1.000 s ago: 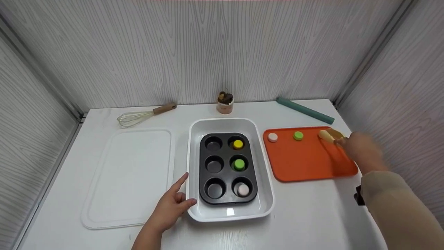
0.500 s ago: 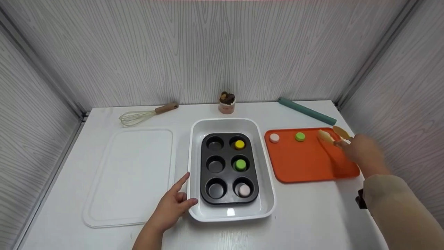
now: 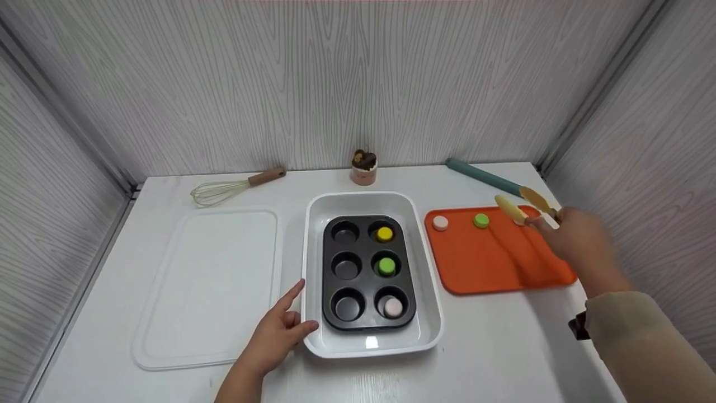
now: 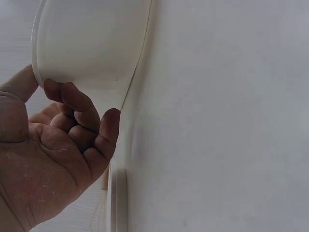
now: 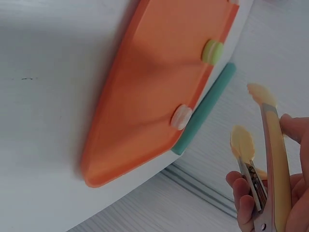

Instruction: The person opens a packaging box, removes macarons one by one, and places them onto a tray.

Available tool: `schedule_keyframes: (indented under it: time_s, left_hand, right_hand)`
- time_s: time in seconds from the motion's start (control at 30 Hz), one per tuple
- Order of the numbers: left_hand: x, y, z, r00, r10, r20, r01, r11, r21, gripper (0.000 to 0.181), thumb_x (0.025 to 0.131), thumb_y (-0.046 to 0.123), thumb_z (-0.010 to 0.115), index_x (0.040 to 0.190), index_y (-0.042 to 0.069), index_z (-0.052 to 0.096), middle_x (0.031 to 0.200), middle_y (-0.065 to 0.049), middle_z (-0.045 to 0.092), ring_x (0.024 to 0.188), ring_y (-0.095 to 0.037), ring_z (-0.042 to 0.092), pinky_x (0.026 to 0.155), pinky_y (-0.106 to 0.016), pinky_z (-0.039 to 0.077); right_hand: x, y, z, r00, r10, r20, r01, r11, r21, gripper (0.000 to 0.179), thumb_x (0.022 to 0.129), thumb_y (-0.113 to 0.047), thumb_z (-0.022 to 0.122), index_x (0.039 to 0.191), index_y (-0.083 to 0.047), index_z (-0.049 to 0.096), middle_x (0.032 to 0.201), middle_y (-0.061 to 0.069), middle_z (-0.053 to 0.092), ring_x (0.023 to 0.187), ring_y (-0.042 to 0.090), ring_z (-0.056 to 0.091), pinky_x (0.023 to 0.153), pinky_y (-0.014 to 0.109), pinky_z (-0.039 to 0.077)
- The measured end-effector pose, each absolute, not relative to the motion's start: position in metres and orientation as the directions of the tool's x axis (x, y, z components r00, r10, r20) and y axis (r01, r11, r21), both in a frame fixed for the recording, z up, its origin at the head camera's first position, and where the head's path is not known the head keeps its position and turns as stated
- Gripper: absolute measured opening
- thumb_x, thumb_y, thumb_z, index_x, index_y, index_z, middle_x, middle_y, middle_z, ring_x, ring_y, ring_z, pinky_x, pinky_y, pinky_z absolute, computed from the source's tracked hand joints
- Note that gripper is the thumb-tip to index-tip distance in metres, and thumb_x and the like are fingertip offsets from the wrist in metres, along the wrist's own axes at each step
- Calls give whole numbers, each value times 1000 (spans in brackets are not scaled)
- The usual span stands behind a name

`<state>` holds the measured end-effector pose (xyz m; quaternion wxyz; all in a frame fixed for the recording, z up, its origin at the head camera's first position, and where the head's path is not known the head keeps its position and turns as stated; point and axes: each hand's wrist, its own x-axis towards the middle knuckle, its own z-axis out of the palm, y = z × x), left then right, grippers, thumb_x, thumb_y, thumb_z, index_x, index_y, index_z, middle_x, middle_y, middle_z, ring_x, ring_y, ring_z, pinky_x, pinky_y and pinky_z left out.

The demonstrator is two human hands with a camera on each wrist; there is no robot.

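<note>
My right hand (image 3: 579, 238) grips a pair of tongs (image 5: 275, 164) with yellow scalloped tips. The tongs' arms stand apart with nothing between the tips, raised above the back right of an orange tray (image 3: 492, 263). On that tray lie a pink macaron (image 3: 441, 223), a green macaron (image 3: 481, 220) and another pink macaron (image 5: 181, 117), partly hidden behind the tongs in the head view. My left hand (image 3: 277, 333) holds the left rim of a white basin (image 3: 358, 350), thumb over the edge and curled fingers against the outer wall. Inside sits a dark muffin pan (image 3: 366, 274).
The pan's right cups hold a yellow (image 3: 384, 234), a green (image 3: 386, 266) and a pink macaron (image 3: 393, 307). Behind are a whisk (image 3: 235, 187), a small dessert cup (image 3: 363, 167) and a green rolling pin (image 3: 484, 176). A white lid (image 3: 212, 285) lies flat at left.
The tongs have spread apart and risen from the orange tray, moving slightly left and back. The pink macaron on its right side now shows beneath them. My left hand stays put.
</note>
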<state>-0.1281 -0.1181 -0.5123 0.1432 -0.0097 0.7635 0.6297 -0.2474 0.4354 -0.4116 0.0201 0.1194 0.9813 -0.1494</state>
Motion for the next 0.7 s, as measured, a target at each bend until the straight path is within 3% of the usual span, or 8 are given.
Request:
schedule_keyframes:
  time_s: [0.23,0.47,0.7]
  left_hand:
    - [-128,-118,-513,-960,177,-217,-179,211,961,93,93,8,81,169,13,28,69,-2,56,57,-10,42,53,-22,40]
    - [-128,-118,-513,-961,176,-215,-177,207,962,91,93,8,81,169,13,29,67,0,51,57,-10,41,53,-22,39]
    - [-128,-118,-513,-961,188,-204,-167,196,966,92,93,8,81,168,11,29,68,-1,54,56,-9,41,53,-22,38]
  right_hand:
    - [-236,408,-406,-991,115,67,90,949,-302,80,102,-68,52,125,8,62,99,25,67,87,43,61,72,55,49]
    - [-225,383,-400,-994,66,84,34,943,-330,78,100,-70,55,136,0,64,94,17,68,76,33,62,60,43,47]
    - [-219,364,-400,-998,-13,64,-35,937,-348,73,101,-63,62,129,4,64,82,12,64,71,29,59,59,39,44]
